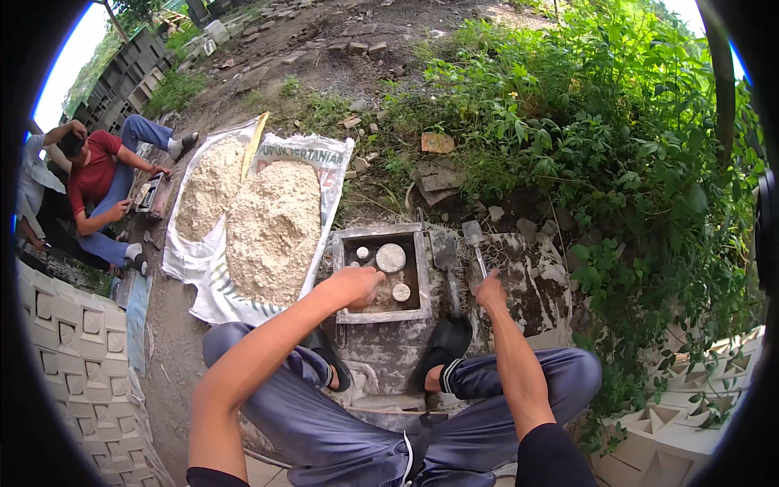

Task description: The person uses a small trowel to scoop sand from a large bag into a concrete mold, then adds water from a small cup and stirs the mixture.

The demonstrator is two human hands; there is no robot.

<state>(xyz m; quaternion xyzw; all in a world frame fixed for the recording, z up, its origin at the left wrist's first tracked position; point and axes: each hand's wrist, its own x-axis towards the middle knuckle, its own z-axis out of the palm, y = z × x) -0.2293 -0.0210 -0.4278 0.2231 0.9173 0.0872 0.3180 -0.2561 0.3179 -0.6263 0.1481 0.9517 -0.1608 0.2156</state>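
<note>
My left hand point(357, 286) reaches over the near left part of a square mould box point(423, 284), its fingers curled together; what they hold, if anything, is hidden. Inside the box stand several round plugs: a large disc point(390, 257) at the back, a smaller one point(401, 292) near the right wall and small ones at the left. My right hand point(490, 290) is closed round the handle of a small trowel point(473, 234), its blade pointing away from me. Between the box and that hand lies a larger trowel point(445, 250), its handle toward my right foot.
Left of the box, pale powdery mix point(276, 231) is heaped on a white sack point(331, 174). A person in a red shirt point(105, 166) sits farther left with another box. Patterned blocks point(73, 357) stand stacked at the lower left; green plants point(617, 138) crowd the right.
</note>
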